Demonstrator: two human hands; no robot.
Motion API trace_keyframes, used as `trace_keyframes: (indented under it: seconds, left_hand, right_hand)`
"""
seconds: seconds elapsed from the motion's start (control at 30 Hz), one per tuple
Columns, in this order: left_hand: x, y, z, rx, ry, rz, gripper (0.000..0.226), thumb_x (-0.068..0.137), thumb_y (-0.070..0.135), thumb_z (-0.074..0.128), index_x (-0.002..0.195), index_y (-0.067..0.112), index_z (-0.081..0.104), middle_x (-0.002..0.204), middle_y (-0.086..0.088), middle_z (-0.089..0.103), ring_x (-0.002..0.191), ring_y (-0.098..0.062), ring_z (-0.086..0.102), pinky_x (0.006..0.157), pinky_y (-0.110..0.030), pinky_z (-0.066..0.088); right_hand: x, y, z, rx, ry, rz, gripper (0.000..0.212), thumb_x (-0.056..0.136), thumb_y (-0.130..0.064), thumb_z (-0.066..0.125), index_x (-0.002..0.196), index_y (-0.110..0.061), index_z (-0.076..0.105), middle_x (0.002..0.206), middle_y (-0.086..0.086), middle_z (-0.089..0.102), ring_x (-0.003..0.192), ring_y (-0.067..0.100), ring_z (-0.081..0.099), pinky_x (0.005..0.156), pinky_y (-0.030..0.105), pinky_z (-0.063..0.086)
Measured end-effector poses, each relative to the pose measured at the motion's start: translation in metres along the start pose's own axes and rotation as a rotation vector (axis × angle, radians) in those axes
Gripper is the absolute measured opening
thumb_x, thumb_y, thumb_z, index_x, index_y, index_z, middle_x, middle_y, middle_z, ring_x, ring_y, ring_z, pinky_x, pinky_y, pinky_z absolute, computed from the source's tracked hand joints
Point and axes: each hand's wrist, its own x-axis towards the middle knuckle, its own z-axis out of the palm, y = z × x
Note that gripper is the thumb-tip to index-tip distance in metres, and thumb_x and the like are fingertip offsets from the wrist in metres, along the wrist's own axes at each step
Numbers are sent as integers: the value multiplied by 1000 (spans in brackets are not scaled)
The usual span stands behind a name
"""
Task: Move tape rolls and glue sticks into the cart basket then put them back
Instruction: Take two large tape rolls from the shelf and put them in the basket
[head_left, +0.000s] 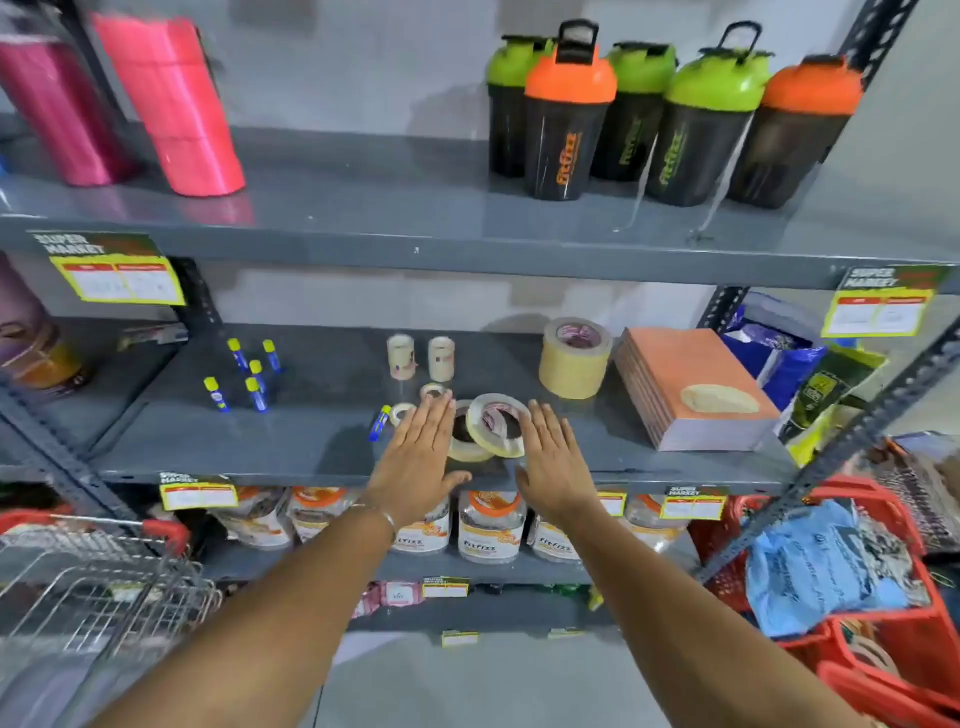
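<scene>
On the grey middle shelf (322, 452) two wide tape rolls (493, 423) lean against each other. My left hand (421, 457) and my right hand (553, 462) lie flat with fingers straight on either side of them, holding nothing. Two small tape rolls (402, 413) lie by my left fingertips, and one glue stick (380, 423) lies on its side beside them. Several blue glue sticks with yellow caps (254, 374) stand upright further left. Two narrow rolls (422, 356) stand behind, and a stack of large tape rolls (574, 358) stands at the right. The wire cart basket (98, 587) is at lower left.
A stack of orange notebooks (691, 389) lies right of the tape. Shaker bottles (649, 114) and pink tumblers (171, 104) stand on the top shelf. Jars (491, 525) fill the shelf below. Red baskets (857, 571) with goods stand at lower right.
</scene>
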Motion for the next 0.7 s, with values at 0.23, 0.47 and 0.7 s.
trace_keyframes:
  seconds: [0.23,0.47,0.7]
  left_hand:
    - [23,9,49,-87,-187,-78,76,91,47,48,149,6,20,153,-11,34,145,-30,22,121,-49,6]
    - [41,11,60,-59,-132,-96,32,79,30,67,108,17,64,107,4,70,116,-22,59,114,-58,5]
    - [56,27,35,-39,-309,-132,50,68,-13,47,109,14,58,109,-1,62,121,-23,47,109,-71,-9]
  right_hand:
    - [31,23,40,146,-165,-44,62,99,-25,41,152,-12,10,161,7,15,149,22,7,121,43,-3]
    - [47,40,54,313,-136,-152,48,91,-9,53,138,-16,46,144,5,49,140,24,35,119,41,15]
    - [46,47,54,383,-71,-139,48,83,-10,62,128,-25,57,124,1,61,112,26,55,99,35,46]
